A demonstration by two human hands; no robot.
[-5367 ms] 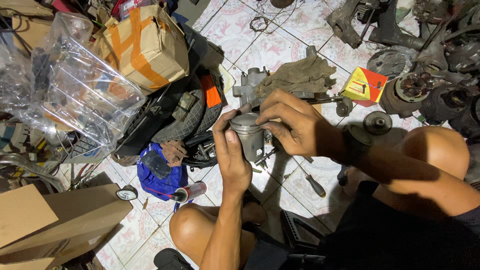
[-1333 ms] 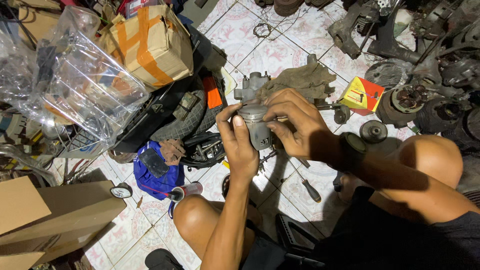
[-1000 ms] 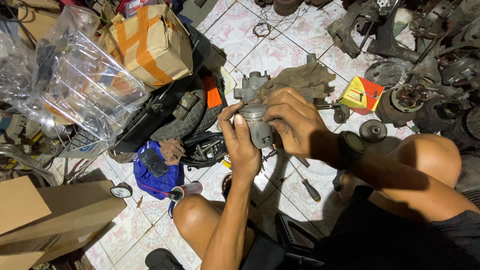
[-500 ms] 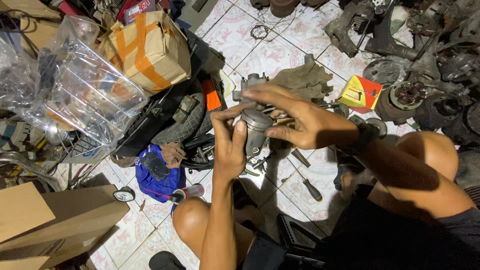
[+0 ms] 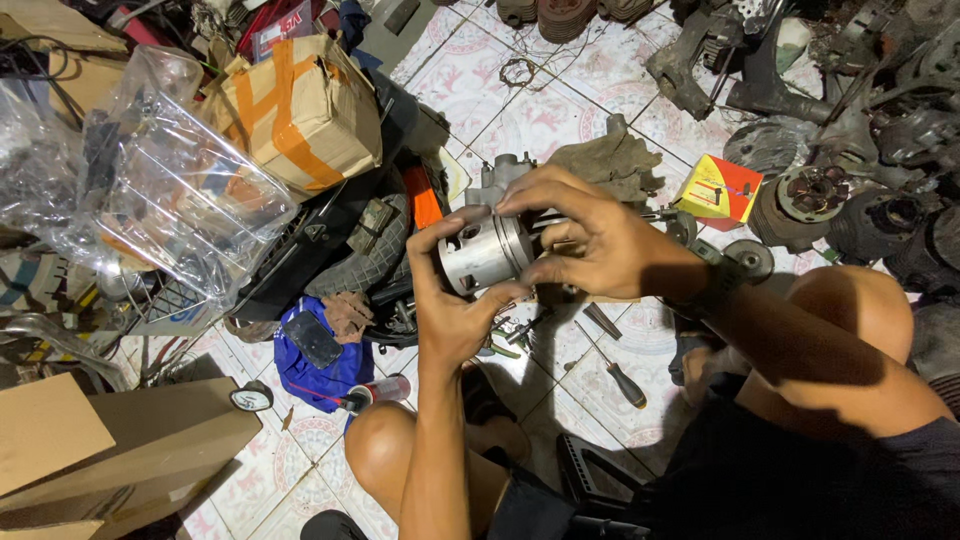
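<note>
I hold a metal piston [image 5: 487,252] up over the tiled floor [image 5: 520,110], my left hand [image 5: 452,305] cupping it from below, my right hand [image 5: 590,240] gripping its far end; a screwdriver [image 5: 615,368] lies beneath

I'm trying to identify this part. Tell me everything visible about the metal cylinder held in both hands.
The metal cylinder is a short silver-grey piece, looking like bare machined metal, with a round hole in its side. It lies roughly on its side above the tiled floor. The left hand cups it from below; the right hand grips its right end.
</note>
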